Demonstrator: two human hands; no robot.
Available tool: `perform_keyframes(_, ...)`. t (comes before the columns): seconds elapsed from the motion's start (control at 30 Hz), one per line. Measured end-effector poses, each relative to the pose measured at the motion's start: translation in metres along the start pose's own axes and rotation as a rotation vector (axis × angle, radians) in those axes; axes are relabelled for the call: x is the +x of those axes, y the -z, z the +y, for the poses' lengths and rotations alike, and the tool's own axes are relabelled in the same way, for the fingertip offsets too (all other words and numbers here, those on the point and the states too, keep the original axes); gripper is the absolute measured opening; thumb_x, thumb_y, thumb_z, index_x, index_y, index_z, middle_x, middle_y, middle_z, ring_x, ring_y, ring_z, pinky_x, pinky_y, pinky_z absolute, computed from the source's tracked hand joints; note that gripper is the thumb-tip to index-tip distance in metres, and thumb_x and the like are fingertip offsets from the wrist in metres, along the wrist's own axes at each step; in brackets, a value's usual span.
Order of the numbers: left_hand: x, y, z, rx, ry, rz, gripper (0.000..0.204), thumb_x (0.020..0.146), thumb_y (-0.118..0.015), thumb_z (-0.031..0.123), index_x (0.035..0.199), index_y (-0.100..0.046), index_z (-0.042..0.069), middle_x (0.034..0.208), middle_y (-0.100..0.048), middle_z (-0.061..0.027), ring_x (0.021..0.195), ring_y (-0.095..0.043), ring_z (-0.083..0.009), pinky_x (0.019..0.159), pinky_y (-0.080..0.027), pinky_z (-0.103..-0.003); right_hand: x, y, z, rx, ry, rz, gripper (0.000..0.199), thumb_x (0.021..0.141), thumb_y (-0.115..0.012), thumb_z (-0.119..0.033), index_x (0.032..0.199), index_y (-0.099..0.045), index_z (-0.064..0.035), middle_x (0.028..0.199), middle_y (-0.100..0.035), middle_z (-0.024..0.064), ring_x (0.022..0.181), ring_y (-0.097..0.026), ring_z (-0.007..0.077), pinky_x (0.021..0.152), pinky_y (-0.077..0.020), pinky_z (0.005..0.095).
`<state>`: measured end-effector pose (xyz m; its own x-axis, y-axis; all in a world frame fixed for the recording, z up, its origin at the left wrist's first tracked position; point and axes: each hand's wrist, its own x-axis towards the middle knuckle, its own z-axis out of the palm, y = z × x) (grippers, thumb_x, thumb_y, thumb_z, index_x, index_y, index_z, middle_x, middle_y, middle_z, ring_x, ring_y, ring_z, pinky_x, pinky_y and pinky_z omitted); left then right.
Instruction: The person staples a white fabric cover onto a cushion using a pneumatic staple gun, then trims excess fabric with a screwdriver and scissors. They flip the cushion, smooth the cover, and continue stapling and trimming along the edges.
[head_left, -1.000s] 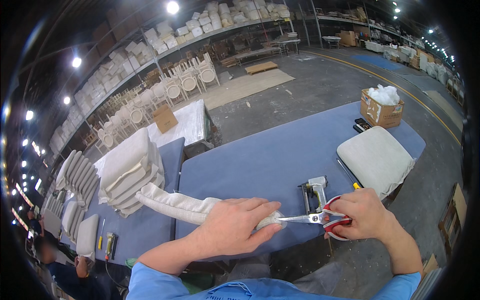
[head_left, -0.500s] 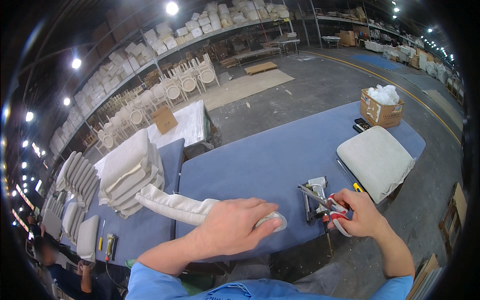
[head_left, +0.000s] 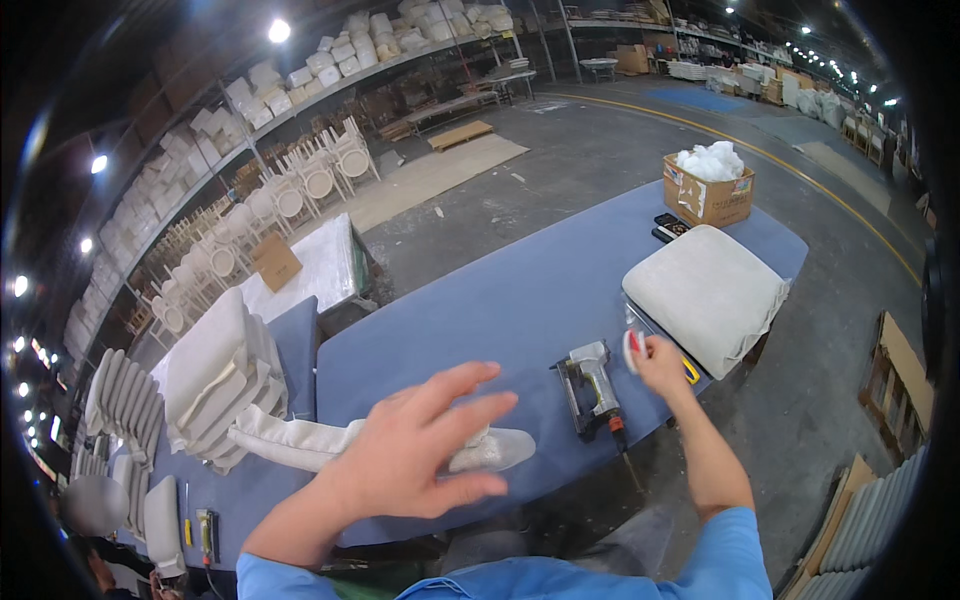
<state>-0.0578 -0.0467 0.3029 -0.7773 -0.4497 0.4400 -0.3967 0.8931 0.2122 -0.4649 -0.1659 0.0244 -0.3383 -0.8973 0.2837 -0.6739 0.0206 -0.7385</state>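
My left hand hovers with fingers spread over a long, curved, off-white padded fabric piece. A pale, translucent end of this piece shows past my fingers; the part beneath the hand is hidden. My right hand is closed on scissors with red and white handles, beside the light-coloured seat cushion. Near that hand a yellow-handled tool lies along the cushion's edge. Between my hands a pneumatic staple gun rests on the blue-covered table.
White stuffing fills a cardboard box at the table's far right, with black devices beside it. Stacked cushions stand at the left. Another person is at the lower left. A wooden pallet leans at the right.
My left hand has lifted and its fingers have spread off the padded piece. My right hand has carried the scissors away from the staple gun, over beside the cushion. The whole view has shifted.
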Motion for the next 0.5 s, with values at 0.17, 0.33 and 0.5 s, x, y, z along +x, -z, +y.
perform_keyframes(0.17,-0.042,0.013,0.003,0.453,0.081,-0.252,0.079,0.082,-0.085,0.059,0.142,-0.067,0.010,0.141,-0.066,-0.0151,0.115,-0.071,-0.0345,0.100,-0.057,-0.045,-0.040,-0.102,-0.096,0.067,0.081,-0.419,0.037,0.091,-0.075,-0.040,0.109,-0.080,-0.0070,0.098,-0.077,0.0201,0.096,-0.074,0.0418,0.084,-0.0573,0.0492)
perform_keyframes(0.33,-0.057,0.013,-0.007,0.530,0.139,-0.117,0.079,0.081,-0.083,0.064,0.141,-0.068,0.014,0.142,-0.065,-0.0151,0.112,-0.071,-0.0351,0.098,-0.055,-0.045,-0.044,-0.171,-0.117,-0.179,0.109,-0.449,0.032,0.095,-0.073,-0.034,0.109,-0.080,-0.0069,0.110,-0.074,0.0220,0.103,-0.073,0.0416,0.093,-0.0570,0.0514)
perform_keyframes(0.5,-0.090,0.024,-0.030,0.608,0.292,-0.052,0.085,0.077,-0.083,0.069,0.139,-0.069,0.012,0.142,-0.065,-0.0175,0.108,-0.072,-0.0363,0.094,-0.057,-0.046,-0.022,-0.184,-0.100,0.009,0.285,-0.215,0.027,0.099,-0.071,-0.024,0.116,-0.078,-0.0045,0.125,-0.070,0.0223,0.117,-0.068,0.0408,0.102,-0.0545,0.0518)
